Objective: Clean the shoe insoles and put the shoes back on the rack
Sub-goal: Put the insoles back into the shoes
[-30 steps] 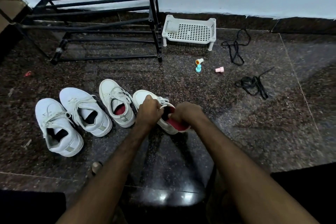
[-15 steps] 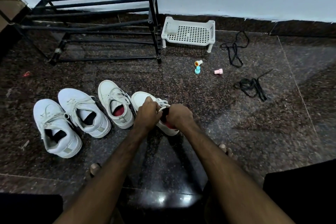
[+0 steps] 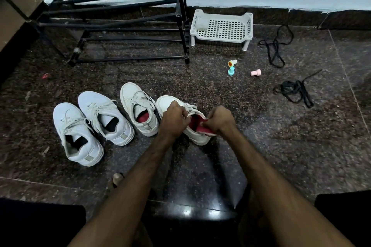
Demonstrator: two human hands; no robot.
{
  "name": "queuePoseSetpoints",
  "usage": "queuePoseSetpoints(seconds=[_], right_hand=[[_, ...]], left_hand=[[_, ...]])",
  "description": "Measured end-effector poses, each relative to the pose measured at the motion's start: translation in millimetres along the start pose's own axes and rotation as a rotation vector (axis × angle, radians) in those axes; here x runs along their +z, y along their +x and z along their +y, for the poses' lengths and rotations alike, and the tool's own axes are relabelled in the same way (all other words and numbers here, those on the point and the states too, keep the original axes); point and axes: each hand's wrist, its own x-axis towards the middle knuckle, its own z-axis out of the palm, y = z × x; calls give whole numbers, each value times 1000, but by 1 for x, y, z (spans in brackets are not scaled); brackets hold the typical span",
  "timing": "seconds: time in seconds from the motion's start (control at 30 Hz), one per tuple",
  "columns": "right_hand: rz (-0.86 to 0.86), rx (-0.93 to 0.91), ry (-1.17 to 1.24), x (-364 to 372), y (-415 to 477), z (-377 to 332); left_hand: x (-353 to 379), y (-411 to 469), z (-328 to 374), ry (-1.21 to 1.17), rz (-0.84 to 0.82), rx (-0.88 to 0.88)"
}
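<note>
Several white sneakers stand in a row on the dark granite floor. On the rightmost sneaker [image 3: 197, 136], my left hand [image 3: 174, 120] grips the tongue and laces. My right hand [image 3: 219, 119] pinches the heel end of its red insole [image 3: 197, 125], which sticks partly out of the shoe opening. The sneaker [image 3: 138, 109] beside it has a red insole lying inside. Two more white sneakers [image 3: 104, 117] [image 3: 77, 134] with dark interiors stand further left. The black metal shoe rack [image 3: 120, 26] stands bare against the wall behind them.
A white perforated plastic tray [image 3: 221, 27] stands right of the rack. Small yellow [image 3: 232, 63], teal [image 3: 231, 71] and pink [image 3: 255, 72] caps lie on the floor. Two tangles of black laces [image 3: 276, 46] [image 3: 294, 91] lie at the right. My toes [image 3: 117, 178] show near the bottom.
The red insole went deeper into the rightmost shoe half a second ago; now its heel end is drawn out again in my right hand. My left hand stays on the tongue.
</note>
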Motion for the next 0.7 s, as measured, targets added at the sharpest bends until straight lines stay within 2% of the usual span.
queuePoseSetpoints(seconds=[0.3,0.4,0.57,0.7], right_hand=[[32,18,43,16,9,-7],[-106,30,-12,3,12,0],[-467,159,296,-19,-2,6],[-668,194,193,-36,-3,2]], left_hand=[[1,0,2,46,0,1],[0,0,3,65,-2,-1],[3,-1,4,72,5,-6],[1,1,5,77,28,-18]])
